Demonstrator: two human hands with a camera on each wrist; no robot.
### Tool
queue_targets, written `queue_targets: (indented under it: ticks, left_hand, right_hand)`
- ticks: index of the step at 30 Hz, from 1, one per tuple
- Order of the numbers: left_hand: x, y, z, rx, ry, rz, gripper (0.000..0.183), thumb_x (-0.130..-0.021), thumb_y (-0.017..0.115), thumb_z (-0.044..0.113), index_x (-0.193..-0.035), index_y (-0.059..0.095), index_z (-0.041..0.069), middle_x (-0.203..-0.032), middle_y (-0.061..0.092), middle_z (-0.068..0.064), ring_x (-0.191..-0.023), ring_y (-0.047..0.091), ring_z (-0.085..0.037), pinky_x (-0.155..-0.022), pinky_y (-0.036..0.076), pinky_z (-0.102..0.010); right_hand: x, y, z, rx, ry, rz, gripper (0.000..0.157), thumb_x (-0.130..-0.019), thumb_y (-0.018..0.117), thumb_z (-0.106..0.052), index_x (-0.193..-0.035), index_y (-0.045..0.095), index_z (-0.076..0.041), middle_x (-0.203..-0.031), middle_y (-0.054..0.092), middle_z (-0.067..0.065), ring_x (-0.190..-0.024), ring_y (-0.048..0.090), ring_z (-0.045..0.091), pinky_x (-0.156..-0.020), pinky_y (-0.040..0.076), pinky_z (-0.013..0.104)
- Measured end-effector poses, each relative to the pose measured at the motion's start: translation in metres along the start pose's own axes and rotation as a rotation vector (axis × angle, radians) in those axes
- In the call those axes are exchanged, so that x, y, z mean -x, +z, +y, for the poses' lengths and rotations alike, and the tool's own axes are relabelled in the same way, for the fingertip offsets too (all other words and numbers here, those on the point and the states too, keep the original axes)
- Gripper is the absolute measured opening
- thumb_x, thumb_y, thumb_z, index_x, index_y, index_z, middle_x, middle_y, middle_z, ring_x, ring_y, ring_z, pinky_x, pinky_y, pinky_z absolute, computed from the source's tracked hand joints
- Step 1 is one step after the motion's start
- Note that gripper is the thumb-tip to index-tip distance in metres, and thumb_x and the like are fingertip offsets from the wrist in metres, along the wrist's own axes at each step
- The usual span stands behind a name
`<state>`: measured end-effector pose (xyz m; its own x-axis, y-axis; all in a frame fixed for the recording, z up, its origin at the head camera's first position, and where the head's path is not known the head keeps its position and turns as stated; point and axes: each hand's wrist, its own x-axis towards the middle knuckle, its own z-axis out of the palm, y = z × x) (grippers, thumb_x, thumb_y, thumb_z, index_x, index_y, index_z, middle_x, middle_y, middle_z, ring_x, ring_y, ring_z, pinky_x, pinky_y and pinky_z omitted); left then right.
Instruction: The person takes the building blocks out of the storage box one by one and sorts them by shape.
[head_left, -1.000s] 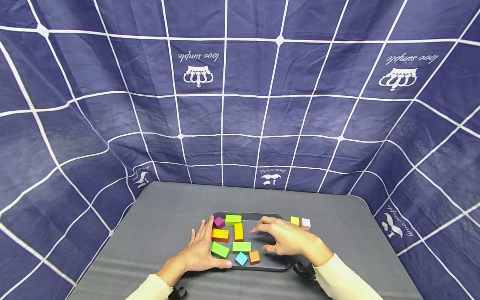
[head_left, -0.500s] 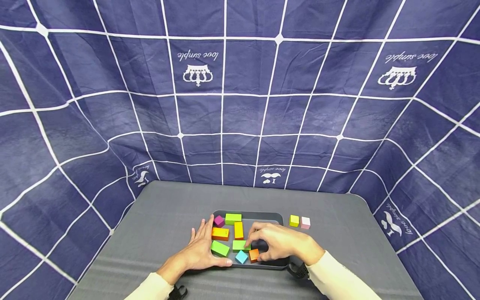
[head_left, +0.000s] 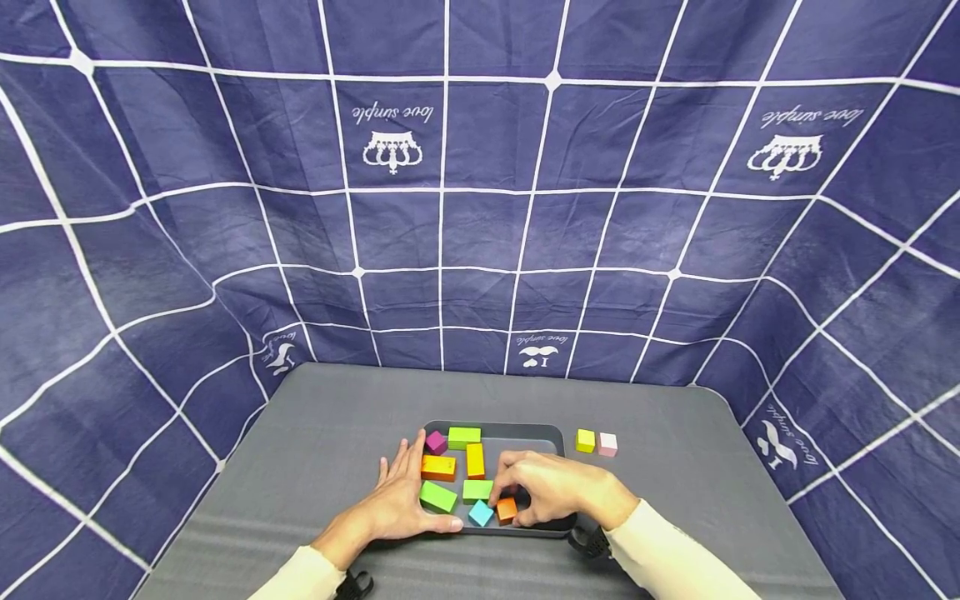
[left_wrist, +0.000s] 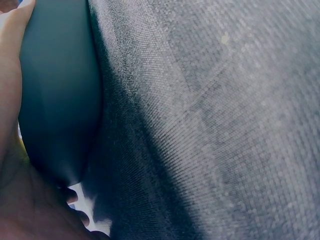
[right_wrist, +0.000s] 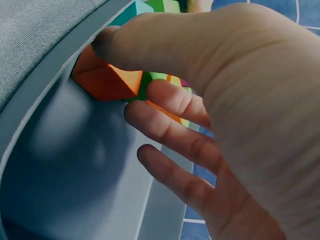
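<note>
My left hand (head_left: 401, 502) rests against the left end of a dark grey tray (head_left: 521, 429), fingers straight and thumb along its front rim. Inside the tray, my right hand (head_left: 555, 485) pinches an orange cube (head_left: 507, 510) between thumb and index finger. The thumb (right_wrist: 145, 42) covers part of that cube in the right wrist view. A light-blue cube (head_left: 481, 513) sits just left of it, and a green block (head_left: 477, 491) lies behind. The left wrist view shows the tray's outer wall (left_wrist: 60, 90) beside the left hand.
Also in the tray are another green block (head_left: 438, 497), an orange block (head_left: 438, 467), a yellow-orange block (head_left: 475, 460), a purple cube (head_left: 436, 442) and a far green block (head_left: 464, 437). Outside, right of the tray, stand a yellow cube (head_left: 585, 441) and a pink cube (head_left: 607, 444).
My right hand has come down and left from above the tray, and its thumb and index finger have closed on the orange cube. The left hand has stayed in place.
</note>
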<state>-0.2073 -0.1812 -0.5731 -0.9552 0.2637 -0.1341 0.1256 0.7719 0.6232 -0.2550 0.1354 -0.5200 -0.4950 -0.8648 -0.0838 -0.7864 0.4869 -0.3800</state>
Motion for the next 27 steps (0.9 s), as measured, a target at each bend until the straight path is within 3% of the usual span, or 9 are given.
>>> queue_targets:
  ticks: [10, 27]
  left_hand:
    - [0.0001, -0.0011, -0.0007, 0.006, -0.004, -0.002, 0.166, -0.076, 0.102, 0.073, -0.187, -0.001, 0.003, -0.194, 0.017, -0.028, -0.182, 0.011, -0.054, -0.139, 0.004, -0.084]
    - [0.001, -0.0006, -0.0001, 0.002, -0.002, 0.0, 0.166, -0.076, 0.101, 0.074, -0.187, 0.001, 0.003, -0.194, 0.018, -0.028, -0.181, 0.012, -0.054, -0.139, 0.004, -0.083]
  right_hand:
    - [-0.005, 0.0043, 0.0065, -0.045, -0.015, -0.022, 0.037, -0.092, 0.1, -0.012, -0.124, 0.087, -0.026, -0.11, 0.07, -0.01, -0.097, 0.067, -0.006, -0.09, 0.055, 0.011]
    - [-0.0025, 0.0059, 0.007, -0.063, -0.015, -0.012, 0.036, -0.093, 0.096, -0.007, -0.122, 0.085, -0.024, -0.113, 0.074, -0.013, -0.099, 0.067, -0.008, -0.092, 0.058, 0.013]
